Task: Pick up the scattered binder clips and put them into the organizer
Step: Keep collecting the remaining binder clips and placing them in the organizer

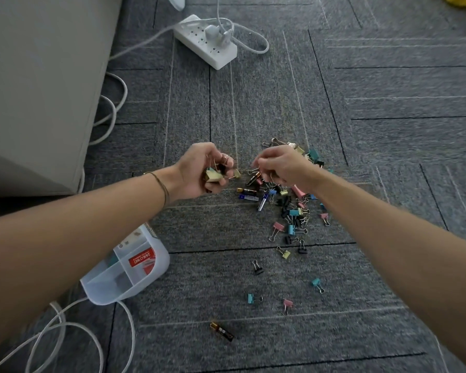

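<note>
Progress looked early. Left hand held bunch of yellow clips, fingers curled round them. Right hand pinched into pile of binder clips on carpet. Organizer sat near left forearm, apparently nearly empty; most clips remained scattered.

The clips are pink, teal, yellow and black on a grey carpet lined in black and white. The organizer, lower left, is translucent white with a red label.

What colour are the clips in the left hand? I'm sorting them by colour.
Yellow, held in the left hand as a bunch of binder clips; seen in the head view.
</note>
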